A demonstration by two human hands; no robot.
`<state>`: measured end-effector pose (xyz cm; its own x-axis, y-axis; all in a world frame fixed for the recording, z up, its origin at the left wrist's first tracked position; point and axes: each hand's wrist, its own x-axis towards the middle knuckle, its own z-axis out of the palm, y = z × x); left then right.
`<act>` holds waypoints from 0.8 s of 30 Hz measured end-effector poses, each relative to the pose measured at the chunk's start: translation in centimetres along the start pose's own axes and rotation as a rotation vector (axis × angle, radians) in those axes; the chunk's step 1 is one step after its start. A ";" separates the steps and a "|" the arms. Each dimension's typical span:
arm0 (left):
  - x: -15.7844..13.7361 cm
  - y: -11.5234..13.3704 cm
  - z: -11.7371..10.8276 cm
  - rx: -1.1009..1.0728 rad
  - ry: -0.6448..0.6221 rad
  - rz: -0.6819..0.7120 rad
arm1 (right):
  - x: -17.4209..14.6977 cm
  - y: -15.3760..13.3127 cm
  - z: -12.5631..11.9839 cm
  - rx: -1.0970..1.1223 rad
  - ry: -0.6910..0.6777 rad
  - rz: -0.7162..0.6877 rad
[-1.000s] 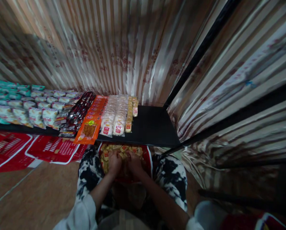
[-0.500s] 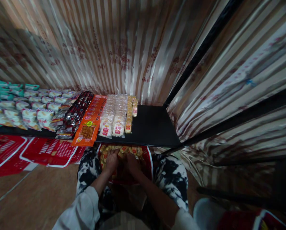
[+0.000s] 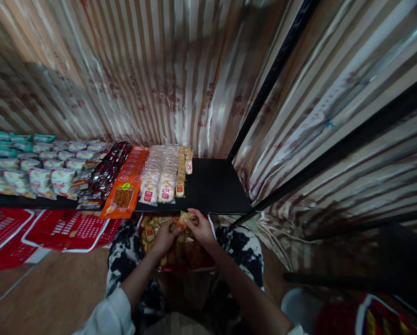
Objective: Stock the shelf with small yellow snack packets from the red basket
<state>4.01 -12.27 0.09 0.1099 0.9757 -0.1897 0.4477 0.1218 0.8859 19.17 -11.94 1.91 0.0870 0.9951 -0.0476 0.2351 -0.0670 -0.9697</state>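
One yellow packet pinched by left hand and right hand (both angled inward), fingers curled close.

Held packet: thin plastic film, slight sheen. Dark packets: shiny, crinkled, foil-like. White packs: clear glossy film. Orange pouch: smooth plastic. Shelf: smooth, matt (metal or board, can't tell). Sheeting: glossy, wrinkled plastic. Trousers: matt cloth.
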 end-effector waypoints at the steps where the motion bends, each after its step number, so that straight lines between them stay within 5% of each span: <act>1: 0.0 0.6 0.2 -0.079 0.000 0.001 | 0.1 -0.2 -0.2 0.068 0.022 0.006; 8: 0.8 4.7 1.3 -0.223 0.078 0.023 | 0.4 -1.2 -1.5 0.208 0.035 -0.036; 13: 1.9 6.6 2.1 -0.196 0.035 0.008 | 1.7 -1.6 -2.8 0.125 0.083 -0.086; 18: 2.6 8.8 3.2 0.011 0.166 0.049 | 4.7 -1.7 -4.4 -0.097 0.186 -0.121; 24: 5.0 9.9 5.0 -0.135 0.099 0.074 | 9.3 -1.4 -5.0 -0.219 0.279 -0.120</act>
<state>13.41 -7.10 5.76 0.0473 0.9952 -0.0854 0.3180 0.0661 0.9458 24.54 -2.93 3.99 0.2998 0.9405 0.1601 0.4585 0.0051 -0.8887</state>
